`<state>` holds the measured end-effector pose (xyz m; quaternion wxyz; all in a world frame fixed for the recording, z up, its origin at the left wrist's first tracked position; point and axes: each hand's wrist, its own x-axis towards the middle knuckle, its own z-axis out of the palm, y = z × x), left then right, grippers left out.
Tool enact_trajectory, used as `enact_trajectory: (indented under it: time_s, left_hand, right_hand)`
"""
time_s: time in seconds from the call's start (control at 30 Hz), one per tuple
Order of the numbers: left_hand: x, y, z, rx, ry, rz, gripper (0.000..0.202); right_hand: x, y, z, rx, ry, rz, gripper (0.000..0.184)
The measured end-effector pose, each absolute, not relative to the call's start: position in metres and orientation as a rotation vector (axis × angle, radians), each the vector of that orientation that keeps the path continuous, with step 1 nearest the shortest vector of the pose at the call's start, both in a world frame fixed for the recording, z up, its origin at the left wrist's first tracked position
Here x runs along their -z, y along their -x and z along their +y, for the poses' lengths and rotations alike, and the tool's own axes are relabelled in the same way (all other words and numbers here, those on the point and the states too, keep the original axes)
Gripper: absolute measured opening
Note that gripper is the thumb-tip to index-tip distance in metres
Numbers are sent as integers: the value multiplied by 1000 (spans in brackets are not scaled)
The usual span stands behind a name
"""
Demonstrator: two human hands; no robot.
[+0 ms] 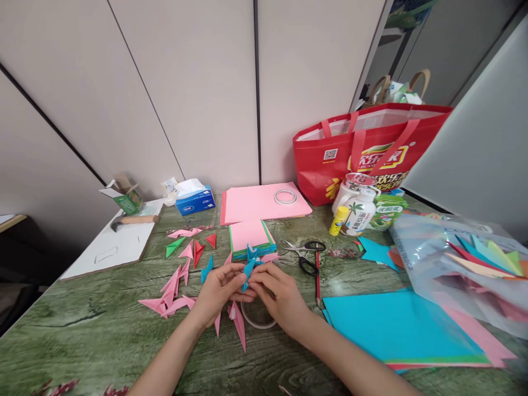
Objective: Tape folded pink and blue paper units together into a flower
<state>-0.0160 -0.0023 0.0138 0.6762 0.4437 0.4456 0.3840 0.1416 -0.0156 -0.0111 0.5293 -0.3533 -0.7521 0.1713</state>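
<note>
Between my two hands is a small blue folded paper piece (248,270), gripped from both sides near the middle of the table. My left hand (223,287) pinches its left side between thumb and fingers. On the other side, the fingers of my right hand (278,291) are closed on its edge. Just behind it stands a stack of small paper squares (249,234), pink on top. Beneath my hands lie pink folded pieces (237,324) and a roll of tape (259,319), partly hidden. More pink folded pieces (167,300) are spread to the left.
Scissors (308,257) and a red pencil (318,280) lie right of the stack. Blue sheets (396,324) and a plastic bag (466,258) fill the right side. A red bag (322,165), bottle (360,212), tissue pack (195,202) and hammer (136,219) stand or lie farther back.
</note>
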Motion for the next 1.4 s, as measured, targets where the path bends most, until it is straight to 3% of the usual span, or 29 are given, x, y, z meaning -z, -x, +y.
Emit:
enact_trajectory:
  time_s: [0.33, 0.73, 1.4]
  left_hand:
    - [-19, 15, -4, -882, -1020, 951, 56]
    - [-18, 22, -4, -679, -1167, 813, 58]
    - [-20, 24, -4, -630, -1109, 833, 53]
  right_hand:
    - [9, -143, -16, -453, 842, -1798, 10]
    - [8, -146, -14, -500, 863, -1792, 8]
    - [10, -149, -13, -391, 862, -1929, 14]
